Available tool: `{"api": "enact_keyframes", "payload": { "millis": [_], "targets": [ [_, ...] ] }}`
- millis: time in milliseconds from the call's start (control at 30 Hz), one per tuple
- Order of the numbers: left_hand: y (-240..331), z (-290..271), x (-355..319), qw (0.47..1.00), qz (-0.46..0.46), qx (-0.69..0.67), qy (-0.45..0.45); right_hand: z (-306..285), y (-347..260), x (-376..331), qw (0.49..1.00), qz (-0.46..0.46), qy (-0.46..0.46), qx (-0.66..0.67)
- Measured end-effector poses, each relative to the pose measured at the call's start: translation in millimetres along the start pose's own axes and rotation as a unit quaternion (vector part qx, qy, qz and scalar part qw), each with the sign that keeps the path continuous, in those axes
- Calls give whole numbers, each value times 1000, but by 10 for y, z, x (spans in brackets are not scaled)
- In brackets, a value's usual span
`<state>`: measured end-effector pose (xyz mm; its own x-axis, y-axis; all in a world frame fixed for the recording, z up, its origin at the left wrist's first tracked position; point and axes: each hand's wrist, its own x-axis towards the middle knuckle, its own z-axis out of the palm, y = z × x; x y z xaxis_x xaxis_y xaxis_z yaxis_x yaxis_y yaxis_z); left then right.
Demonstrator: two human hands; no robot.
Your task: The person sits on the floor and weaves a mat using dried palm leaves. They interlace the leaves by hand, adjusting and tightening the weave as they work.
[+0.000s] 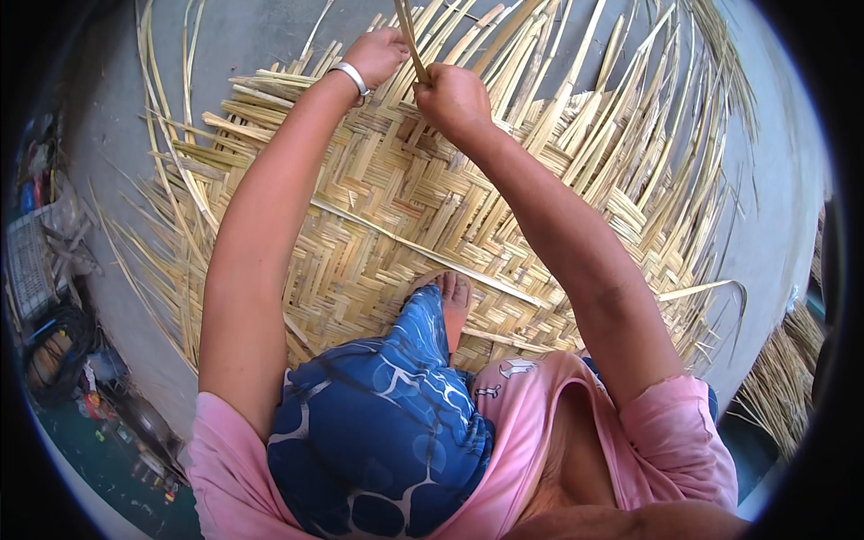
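A large woven bamboo mat [387,225] lies on the grey floor under me, with loose unwoven strips fanning out at its far and right edges. My right hand [453,97] is closed around a thin bamboo strip [409,40] that rises toward the top of the picture. My left hand [378,54], with a silver bangle at the wrist, rests on the mat's far strips just left of that strip, fingers curled on them. My bare foot [447,301] is pressed on the mat's middle.
Grey concrete floor [117,135] surrounds the mat. A wire crate, a coiled dark cable [58,346] and small clutter sit at the left. A heap of bamboo slivers [783,387] lies at the lower right.
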<state>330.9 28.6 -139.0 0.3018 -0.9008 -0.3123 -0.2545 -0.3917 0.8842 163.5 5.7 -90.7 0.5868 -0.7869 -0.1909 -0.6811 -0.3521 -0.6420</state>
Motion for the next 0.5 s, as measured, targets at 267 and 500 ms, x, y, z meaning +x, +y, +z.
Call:
{"api": "enact_keyframes", "payload": {
  "millis": [267,500],
  "targets": [
    [526,309,51,896,-6,444,-12,-18,108,-56,996,30,27,79],
    [291,123,237,957,-23,272,-102,-41,80,-133,994,26,29,98]
  ]
}}
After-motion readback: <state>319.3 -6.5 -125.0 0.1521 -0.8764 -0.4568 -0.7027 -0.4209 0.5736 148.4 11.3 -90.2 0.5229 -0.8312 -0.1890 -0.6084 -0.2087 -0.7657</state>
